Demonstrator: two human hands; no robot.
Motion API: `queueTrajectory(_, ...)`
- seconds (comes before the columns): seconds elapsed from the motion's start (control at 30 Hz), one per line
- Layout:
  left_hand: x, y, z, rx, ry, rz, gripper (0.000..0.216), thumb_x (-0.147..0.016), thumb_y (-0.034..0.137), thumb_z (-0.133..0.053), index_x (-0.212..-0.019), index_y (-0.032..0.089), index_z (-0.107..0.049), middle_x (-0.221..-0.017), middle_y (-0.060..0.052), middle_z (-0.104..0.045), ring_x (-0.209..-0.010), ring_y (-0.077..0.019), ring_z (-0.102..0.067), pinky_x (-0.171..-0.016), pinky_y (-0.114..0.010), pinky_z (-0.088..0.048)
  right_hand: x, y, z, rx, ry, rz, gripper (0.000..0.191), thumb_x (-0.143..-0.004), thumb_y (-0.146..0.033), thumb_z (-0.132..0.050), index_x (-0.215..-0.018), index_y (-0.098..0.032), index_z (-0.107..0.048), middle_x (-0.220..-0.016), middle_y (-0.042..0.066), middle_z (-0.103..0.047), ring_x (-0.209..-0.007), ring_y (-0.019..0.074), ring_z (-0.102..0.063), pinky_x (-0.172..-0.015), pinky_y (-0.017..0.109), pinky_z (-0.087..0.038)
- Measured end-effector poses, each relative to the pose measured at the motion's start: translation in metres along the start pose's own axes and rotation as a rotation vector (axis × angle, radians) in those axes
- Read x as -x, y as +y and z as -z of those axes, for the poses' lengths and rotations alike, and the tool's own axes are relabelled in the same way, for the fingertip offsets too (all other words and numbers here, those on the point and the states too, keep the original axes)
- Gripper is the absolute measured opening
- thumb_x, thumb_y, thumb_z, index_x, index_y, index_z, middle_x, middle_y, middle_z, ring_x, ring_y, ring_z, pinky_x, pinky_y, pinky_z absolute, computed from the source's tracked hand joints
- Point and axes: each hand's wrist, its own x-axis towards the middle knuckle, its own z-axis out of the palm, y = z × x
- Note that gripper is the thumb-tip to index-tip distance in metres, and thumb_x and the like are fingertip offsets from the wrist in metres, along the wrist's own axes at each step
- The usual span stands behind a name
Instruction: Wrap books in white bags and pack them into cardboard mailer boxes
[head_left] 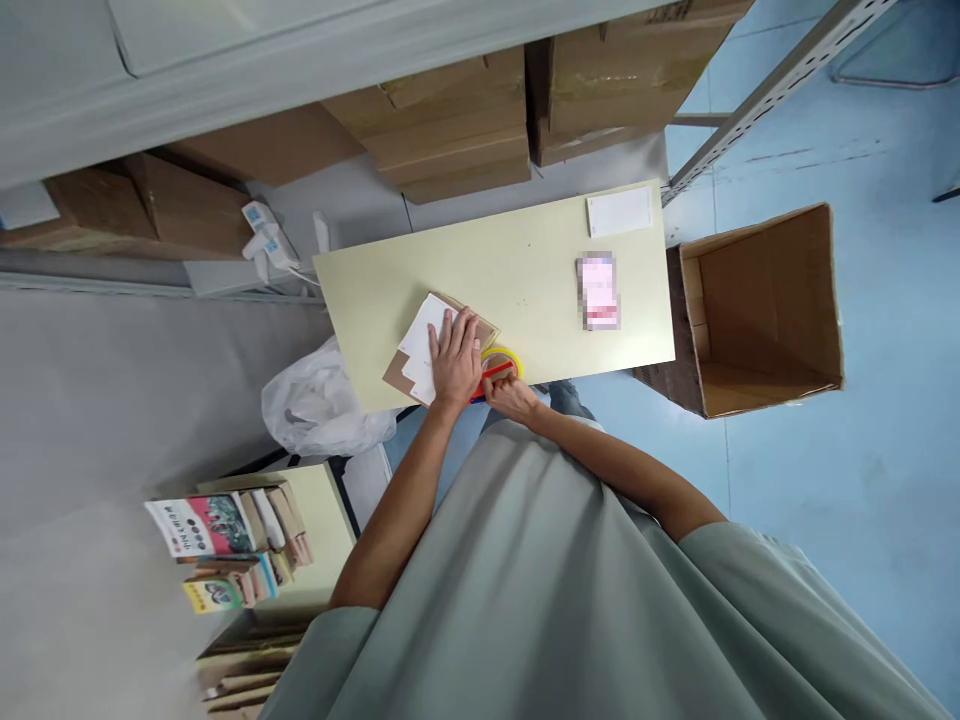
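At the near edge of the pale yellow table, both hands are positioned side by side.

Left hand: fully open and flat, palm down. The fingers are straight, close together and point away from the body. It rests on the white sheets, which lie on a brown cardboard piece. The fingertips reach past the sheets toward the far part of the cardboard. It grips nothing.

Right hand: closed, with the fingers curled about the red handle of the tape dispenser. The dispenser's yellow-rimmed roll lies on the table just to the right of the left hand. Whether the roll touches the cardboard piece or only lies beside it cannot be told. The thumb is hidden.

Cardboard piece: set at an angle to the table edges, with its near corner at the near edge of the table.

Further items on the table:
- a blurred pink item, well apart to the right
- a white card, at the far right corner

Around the table:
- an open cardboard box on the blue floor, just beside the right end
- a white plastic bag, by the near left corner
- stacked brown cartons, beyond the far edge
- a pile of books on a lower surface, left of the person's grey-green shirt
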Motion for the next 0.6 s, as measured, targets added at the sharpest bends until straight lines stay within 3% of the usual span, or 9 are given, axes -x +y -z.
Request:
queueTrajectory(0.17, 0.001, -0.004, -0.005, -0.004, 0.011, -0.015, 0.058, -0.113, 0.03, -0.034, -0.166, 0.016, -0.051, -0.177, -0.01, -0.044, -0.173, -0.0308, -0.02, -0.143, -0.062, -0.005, 0.011, 0.039, 0.01, -0.019, -0.028, -0.116, 0.036, -0.107, -0.004, -0.032, -0.131, 0.002, -0.058, -0.104, 0.027, -0.079, -0.092, 0.0289, -0.076, -0.089, 0.043, -0.049)
queueTrajectory(0.33, 0.002, -0.007, -0.007, 0.031, 0.011, -0.018, 0.058, -0.113, 0.034, -0.033, -0.166, 0.016, -0.051, -0.177, -0.011, -0.043, -0.173, -0.0305, -0.018, -0.143, -0.063, -0.003, 0.025, 0.099, 0.03, 0.026, -0.01, -0.249, 0.039, -0.109, -0.007, -0.03, -0.138, 0.006, -0.052, -0.108, 0.031, -0.078, -0.096, 0.0317, -0.077, -0.092, 0.045, -0.048)
queueTrajectory(0.4, 0.003, -0.008, -0.008, 0.041, 0.006, -0.022, 0.059, -0.113, 0.035, -0.033, -0.166, 0.016, -0.051, -0.177, -0.011, -0.042, -0.174, -0.0306, -0.018, -0.143, -0.064, -0.002, 0.026, 0.121, 0.038, 0.048, -0.005, -0.298, 0.039, -0.114, -0.015, -0.028, -0.138, 0.005, -0.052, -0.11, 0.032, -0.078, -0.098, 0.0332, -0.077, -0.091, 0.044, -0.047)
queueTrajectory(0.5, 0.003, -0.009, -0.009, 0.045, 0.007, -0.025, 0.058, -0.114, 0.035, -0.033, -0.166, 0.017, -0.051, -0.178, -0.011, -0.042, -0.174, -0.0307, -0.018, -0.142, -0.064, -0.002, 0.02, 0.143, 0.048, 0.081, 0.001, -0.288, 0.044, -0.118, -0.025, -0.026, -0.14, 0.005, -0.05, -0.11, 0.032, -0.078, -0.1, 0.034, -0.077, -0.092, 0.044, -0.045)
queueTrajectory(0.6, 0.004, -0.007, -0.006, 0.046, 0.001, -0.046, 0.058, -0.114, 0.035, -0.032, -0.166, 0.017, -0.051, -0.177, -0.011, -0.043, -0.173, -0.0315, -0.019, -0.142, -0.065, -0.003, 0.007, 0.151, 0.051, 0.122, 0.014, -0.225, 0.045, -0.117, -0.024, -0.025, -0.141, 0.005, -0.049, -0.112, 0.03, -0.078, -0.1, 0.0338, -0.076, -0.093, 0.044, -0.043)
